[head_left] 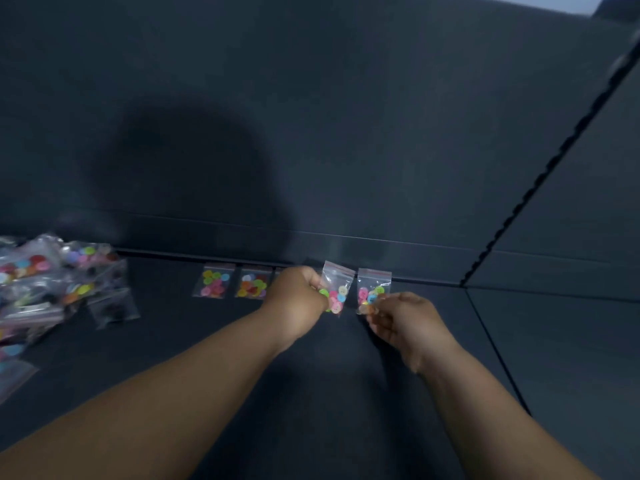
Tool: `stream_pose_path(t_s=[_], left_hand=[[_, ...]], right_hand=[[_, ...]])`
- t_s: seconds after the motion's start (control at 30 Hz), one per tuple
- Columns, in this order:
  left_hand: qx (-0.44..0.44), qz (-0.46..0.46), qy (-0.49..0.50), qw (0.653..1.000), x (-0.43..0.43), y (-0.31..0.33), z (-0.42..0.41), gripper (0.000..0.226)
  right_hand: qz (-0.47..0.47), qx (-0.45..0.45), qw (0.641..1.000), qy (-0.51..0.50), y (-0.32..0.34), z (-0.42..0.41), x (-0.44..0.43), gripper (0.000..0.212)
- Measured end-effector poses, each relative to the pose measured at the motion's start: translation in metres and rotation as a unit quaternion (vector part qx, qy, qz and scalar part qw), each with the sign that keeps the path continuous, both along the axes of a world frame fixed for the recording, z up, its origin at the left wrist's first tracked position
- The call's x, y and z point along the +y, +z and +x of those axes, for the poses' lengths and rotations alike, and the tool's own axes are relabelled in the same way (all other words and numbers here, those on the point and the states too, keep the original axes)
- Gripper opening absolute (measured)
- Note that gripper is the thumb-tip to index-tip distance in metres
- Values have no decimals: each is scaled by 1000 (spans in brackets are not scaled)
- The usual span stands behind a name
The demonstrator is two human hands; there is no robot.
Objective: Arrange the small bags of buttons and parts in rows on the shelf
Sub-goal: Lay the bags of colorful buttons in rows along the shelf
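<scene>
Shelf [214, 348] is finished in plain dark grey. Small bags [374, 280] are made clear, with a red strip along the top. Buttons [215, 285] are mixed: green, pink, blue, yellow, orange, red; the same mix is seen in the pile of bags [45, 271].

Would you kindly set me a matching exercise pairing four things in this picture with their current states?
Things:
1. left hand
2. right hand
3. pile of bags
4. leftmost bag in the row

States:
A. lies flat, touched by neither hand
B. pinches the rightmost bag at its lower edge
C. heaped at the left end of the shelf
D. grips a tilted bag

Pairs: 1-D, 2-B, 3-C, 4-A.
</scene>
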State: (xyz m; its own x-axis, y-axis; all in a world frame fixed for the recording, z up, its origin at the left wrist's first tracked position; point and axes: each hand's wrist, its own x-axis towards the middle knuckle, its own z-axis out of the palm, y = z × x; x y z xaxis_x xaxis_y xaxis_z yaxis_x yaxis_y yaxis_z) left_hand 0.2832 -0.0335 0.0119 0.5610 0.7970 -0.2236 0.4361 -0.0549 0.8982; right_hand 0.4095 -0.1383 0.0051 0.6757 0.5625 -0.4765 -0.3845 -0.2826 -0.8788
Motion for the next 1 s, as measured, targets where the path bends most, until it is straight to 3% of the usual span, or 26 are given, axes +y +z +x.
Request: stream_pose_path(t_s=[0.17,0.27,0.33,0.4,0.5,0.67,0.87,1.0], left_hand=[[35,28,11,999,-7,-15,42,22],[61,70,7,996,-9,-23,58,27],[104,144,-8,984,-12,-27,59,40],[141,263,-20,954,-17,-28,54,40],[172,391,-63,902,-23,-31,43,35],[270,407,-170,855,-27,-38,31,51],[244,432,-181,849,-31,-36,26,54],[240,437,-246,831,-39,-39,30,59]], right_hand=[[-49,-99,994,-10,-14,32,-8,5],[-109,-212,971,4,-18,45,-10,6],[-199,-357,910,65,-15,49,-14,14],[-264,-500,817,115,-14,49,-22,21],[-218,-610,746,157,-23,44,-31,24],[-210,-608,697,318,-43,37,-36,54],[-218,-626,681,310,-41,35,-34,63],[-214,-633,670,323,-42,36,-37,79]])
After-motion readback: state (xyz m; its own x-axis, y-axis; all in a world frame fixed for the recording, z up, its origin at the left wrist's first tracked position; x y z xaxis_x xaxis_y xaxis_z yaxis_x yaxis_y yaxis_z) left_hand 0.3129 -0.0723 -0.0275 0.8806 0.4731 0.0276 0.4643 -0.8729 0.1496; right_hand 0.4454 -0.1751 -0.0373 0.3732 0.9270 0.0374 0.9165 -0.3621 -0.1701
